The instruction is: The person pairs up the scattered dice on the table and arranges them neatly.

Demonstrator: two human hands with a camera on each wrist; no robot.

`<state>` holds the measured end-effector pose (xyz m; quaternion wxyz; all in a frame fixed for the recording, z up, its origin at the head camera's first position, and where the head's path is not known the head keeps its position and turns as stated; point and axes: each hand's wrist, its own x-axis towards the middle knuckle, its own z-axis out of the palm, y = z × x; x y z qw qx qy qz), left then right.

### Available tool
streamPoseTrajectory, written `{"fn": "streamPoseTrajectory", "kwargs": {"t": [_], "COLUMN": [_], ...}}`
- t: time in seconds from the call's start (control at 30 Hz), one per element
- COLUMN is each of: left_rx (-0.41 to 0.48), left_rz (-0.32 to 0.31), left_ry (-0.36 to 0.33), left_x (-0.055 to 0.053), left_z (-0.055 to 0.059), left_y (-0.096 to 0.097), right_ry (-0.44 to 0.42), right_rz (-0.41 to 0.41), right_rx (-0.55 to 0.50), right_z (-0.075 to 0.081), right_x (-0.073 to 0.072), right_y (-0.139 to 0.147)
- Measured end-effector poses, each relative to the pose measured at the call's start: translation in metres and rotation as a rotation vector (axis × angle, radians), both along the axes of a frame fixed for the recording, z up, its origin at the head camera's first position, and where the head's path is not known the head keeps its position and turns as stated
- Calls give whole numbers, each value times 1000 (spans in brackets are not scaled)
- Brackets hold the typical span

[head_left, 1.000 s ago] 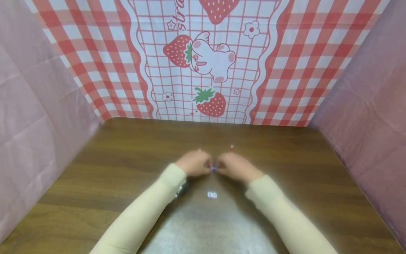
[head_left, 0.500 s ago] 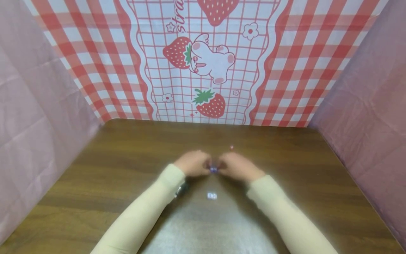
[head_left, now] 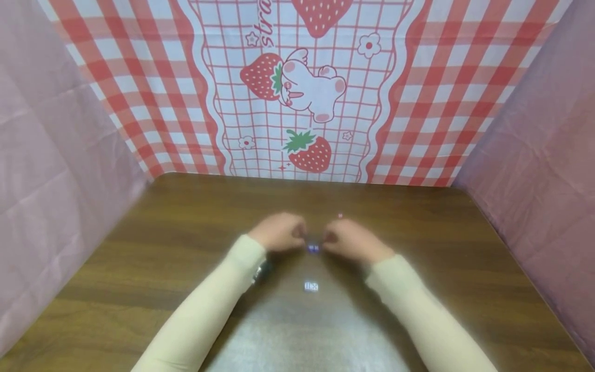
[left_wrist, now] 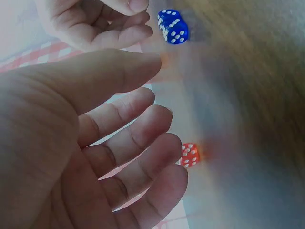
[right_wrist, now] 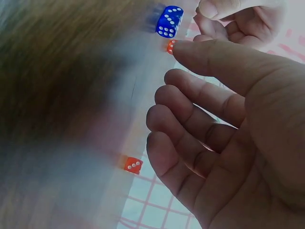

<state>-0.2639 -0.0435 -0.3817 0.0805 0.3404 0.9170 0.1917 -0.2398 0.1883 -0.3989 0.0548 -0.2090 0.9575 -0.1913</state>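
Two blue dice [head_left: 313, 248] with white pips stand side by side, touching, on the wooden table between my hands. My left hand [head_left: 281, 232] is just left of them, thumb and fingers loosely bent and apart, holding nothing. On the other side my right hand [head_left: 350, 240] hovers likewise, its fingers relaxed and nothing between them. In the left wrist view a gap separates the fingertips from the blue dice [left_wrist: 173, 27]; a red die [left_wrist: 189, 155] shows past the fingers. The right wrist view has the blue dice [right_wrist: 169, 22], a red die [right_wrist: 171, 46] partly behind the thumb, and another red die [right_wrist: 133, 165].
A small pale dotted block [head_left: 311, 286], too washed out to tell its kind, lies nearer the front of the wooden table [head_left: 186, 206]. A tiny red die [head_left: 340, 215] is behind the right hand. A checked strawberry cloth [head_left: 307, 103] hangs at the back, with pink cloth at both sides.
Both hands have let go of the blue dice and drawn apart, the left going left and slightly away, the right a little to the right. The dice stay in place.
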Motion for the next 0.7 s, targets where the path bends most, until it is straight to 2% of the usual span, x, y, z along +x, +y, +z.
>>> {"fn": "streamPoseTrajectory", "kwargs": {"t": [0.27,0.47,0.7], "left_rx": [19,51,65], "left_rz": [43,68,96], "left_ry": [-13,-32,-8], "left_x": [0,-2,-6], "left_z": [7,9,9], "left_y": [-8,-12,-18], "right_ry": [4,22,36], "right_rz": [-24,-53,-49], "right_rx": [3,-15,-19], "right_z": [5,7,10], "right_x": [0,-1,0], "right_y": [3,5,7]}}
